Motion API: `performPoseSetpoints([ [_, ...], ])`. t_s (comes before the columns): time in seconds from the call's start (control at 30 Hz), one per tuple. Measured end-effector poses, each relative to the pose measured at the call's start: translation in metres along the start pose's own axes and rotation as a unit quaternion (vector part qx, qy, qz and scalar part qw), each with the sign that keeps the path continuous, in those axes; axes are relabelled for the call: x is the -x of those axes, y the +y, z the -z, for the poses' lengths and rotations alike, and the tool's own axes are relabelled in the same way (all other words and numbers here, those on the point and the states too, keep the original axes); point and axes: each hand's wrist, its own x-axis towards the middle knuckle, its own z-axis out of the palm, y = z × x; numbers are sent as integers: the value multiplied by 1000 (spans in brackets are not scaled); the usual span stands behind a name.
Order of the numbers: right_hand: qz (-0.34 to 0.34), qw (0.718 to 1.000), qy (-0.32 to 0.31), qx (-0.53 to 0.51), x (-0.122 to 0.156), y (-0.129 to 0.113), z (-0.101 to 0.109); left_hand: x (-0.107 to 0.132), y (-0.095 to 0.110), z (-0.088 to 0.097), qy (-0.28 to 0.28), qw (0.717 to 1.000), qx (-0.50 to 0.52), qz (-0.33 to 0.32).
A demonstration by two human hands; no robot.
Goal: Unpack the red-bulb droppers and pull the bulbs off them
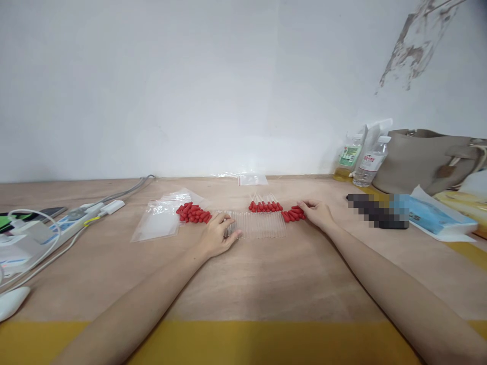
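Note:
A row of clear glass tubes (262, 225) lies side by side across the middle of the table. My left hand (219, 234) rests over the row's left end, its thumb and forefinger apart, with tubes showing in the gap. Beside that hand is a pile of red rubber bulbs (192, 213). A smaller group of red bulbs (292, 214) lies at the right end of the row. There my right hand (317, 213) has its fingertips closed on a bulb, which they partly hide. Behind the row lie several glass droppers (265, 205) with red bulbs fitted, their bulbs toward me.
Clear zip bags (158, 220) lie left of the bulbs; another bag (253, 180) is by the wall. A power strip (64, 228) with cables fills the far left. On the right are bottles (369, 165), a grey handbag (418, 159), a dark object (380, 215) and a blue packet (437, 218).

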Motion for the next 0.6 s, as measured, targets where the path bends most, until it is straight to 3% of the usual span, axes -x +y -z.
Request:
performPoseSetpoints([
  [0.17,15,1000,-10,-7,2,-1,-1,0,-1,7,9,999,-35,8],
  [0.4,19,999,34,28,-6,-14,6,0,-3,7,4,998,-63,23],
  [0.5,23,989,14,148,-12,-40,6,0,-3,7,13,997,-68,28],
  [0.6,13,954,-57,295,-20,-69,-4,0,-4,7,12,997,-72,29],
])
